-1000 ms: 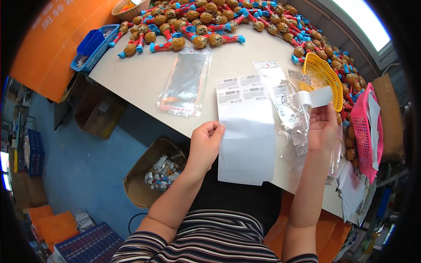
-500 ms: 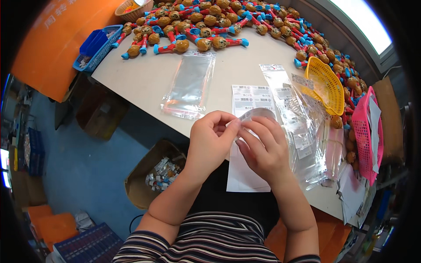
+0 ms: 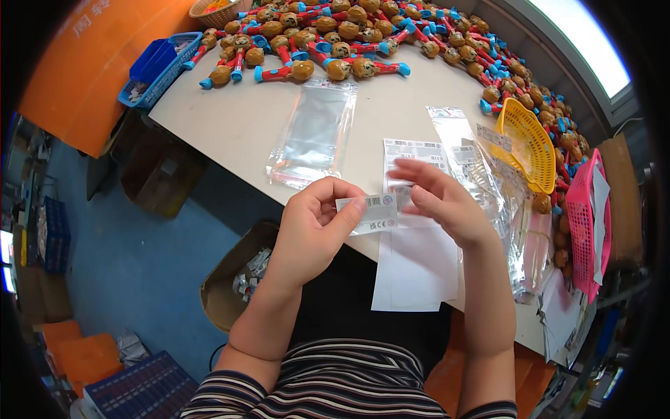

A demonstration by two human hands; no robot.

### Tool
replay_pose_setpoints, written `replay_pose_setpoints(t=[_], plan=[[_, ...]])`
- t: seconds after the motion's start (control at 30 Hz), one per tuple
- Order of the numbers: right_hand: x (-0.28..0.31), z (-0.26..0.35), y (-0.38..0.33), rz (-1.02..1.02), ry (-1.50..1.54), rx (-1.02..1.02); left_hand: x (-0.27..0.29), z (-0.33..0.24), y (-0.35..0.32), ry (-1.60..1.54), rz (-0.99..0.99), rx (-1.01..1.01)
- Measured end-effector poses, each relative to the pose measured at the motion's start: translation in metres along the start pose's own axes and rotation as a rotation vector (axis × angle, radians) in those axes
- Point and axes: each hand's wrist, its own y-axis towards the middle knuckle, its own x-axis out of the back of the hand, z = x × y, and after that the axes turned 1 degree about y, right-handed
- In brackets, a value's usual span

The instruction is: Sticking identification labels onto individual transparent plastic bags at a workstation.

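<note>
My left hand (image 3: 307,230) pinches a small grey printed sticker label (image 3: 377,214) between thumb and fingers, with its printed side up. To the right of that label hovers my right hand (image 3: 457,209), its fingers apart and slightly blurred. Nothing shows in its grasp. Beneath my right hand lies a label sheet (image 3: 417,279), with printed labels at its far end and blank white backing at the near end, which hangs past the table edge. Farther left on the table is a flat stack of clear plastic bags (image 3: 317,124). More clear bags, some bearing labels (image 3: 463,155), are heaped to the right.
Red and blue toys with round brown heads (image 3: 338,49) pile along the far side. A yellow basket (image 3: 528,143) and a pink basket (image 3: 579,216) stand right, a blue basket (image 3: 150,94) far left. Below the table edge sits an open cardboard box (image 3: 223,297).
The label was bent between both hands; now it lies flatter in my left hand alone. My right hand has let go, moved right and spread its fingers. The view has shifted slightly.
</note>
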Motion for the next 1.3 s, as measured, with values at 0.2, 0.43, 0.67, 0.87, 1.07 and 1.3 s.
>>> replay_pose_setpoints(t=[0.2,0.43,0.67,0.87,1.07,1.3], plan=[[0.006,-0.005,0.016,0.169,0.073,-0.17,0.012,-0.001,-0.001,-0.126,0.035,0.017],[0.012,-0.013,0.022,-0.146,-0.128,0.031,0.037,0.012,0.01,0.169,-0.284,-0.148],[-0.021,-0.011,0.038,-0.327,-0.056,0.171,0.055,0.041,0.101,1.189,-0.58,-0.183],[-0.019,-0.023,0.01,-0.364,-0.382,0.188,0.063,0.024,0.119,0.788,-0.55,0.033],[-0.005,-0.026,-0.001,-0.397,-0.307,0.204,0.059,0.043,0.123,1.129,-0.541,-0.147],[-0.002,-0.025,-0.009,-0.352,-0.224,0.207,0.063,0.035,0.124,0.91,-0.558,-0.087]])
